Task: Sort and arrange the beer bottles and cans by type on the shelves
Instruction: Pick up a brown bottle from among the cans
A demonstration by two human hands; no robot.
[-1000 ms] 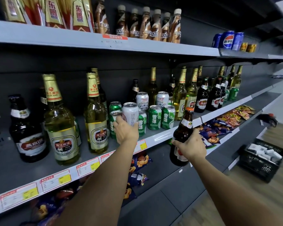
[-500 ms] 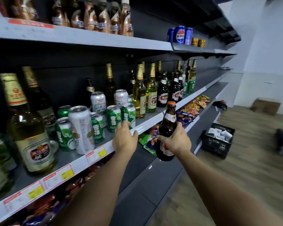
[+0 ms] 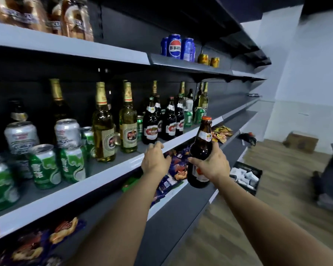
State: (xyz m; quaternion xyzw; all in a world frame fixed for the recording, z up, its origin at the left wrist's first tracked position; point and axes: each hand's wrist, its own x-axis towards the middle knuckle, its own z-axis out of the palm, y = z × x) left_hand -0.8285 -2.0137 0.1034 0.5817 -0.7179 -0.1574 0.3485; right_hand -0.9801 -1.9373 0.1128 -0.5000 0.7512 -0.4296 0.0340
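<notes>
My right hand (image 3: pixel 212 164) grips a small brown bottle (image 3: pixel 201 148) with an orange cap, upright in front of the middle shelf (image 3: pixel 112 172). My left hand (image 3: pixel 155 160) hovers at that shelf's front edge, fingers loosely curled and holding nothing, just below a dark bottle with a red label (image 3: pixel 150 126). More dark bottles (image 3: pixel 170 122) stand beside it. Gold-foil pale bottles (image 3: pixel 104 127) stand further left. Green cans (image 3: pixel 43 167) and silver cans (image 3: pixel 21 137) crowd the left end.
Blue cola cans (image 3: pixel 174 46) and small yellow cans (image 3: pixel 203 58) sit on the top shelf. Snack packets (image 3: pixel 178 166) lie on the lower shelf. A black crate (image 3: pixel 246 176) and a cardboard box (image 3: pixel 301 141) stand on the wooden floor at the right.
The view has swung right along the shelf. My left hand left the silver can and moved right to the shelf edge by the dark bottles. The right hand still carries the brown bottle.
</notes>
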